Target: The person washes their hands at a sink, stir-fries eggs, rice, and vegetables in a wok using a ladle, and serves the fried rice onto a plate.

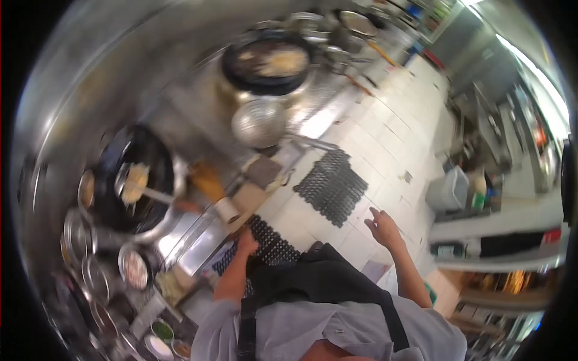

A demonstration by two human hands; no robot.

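Observation:
My left hand (247,242) is low by the front edge of the stove counter, near a pale cylinder (227,210). Its fingers are too blurred to make out. Away from the counter, over the tiled floor, my right hand (383,228) is held out with its fingers apart and nothing in it. Forward of my left hand, a black wok (114,156) holds a pale yellow mass of food (136,182). A long-handled metal utensil (158,195) lies across that food, its wooden handle pointing toward the counter edge.
Farther along the stove sits another wok (232,63) with yellowish food, beside a round metal strainer or bowl (259,123). Metal bowls and ingredient containers (133,266) crowd the near left. Black rubber mats (333,186) lie on the floor. A grey bin (448,189) and shelving stand right.

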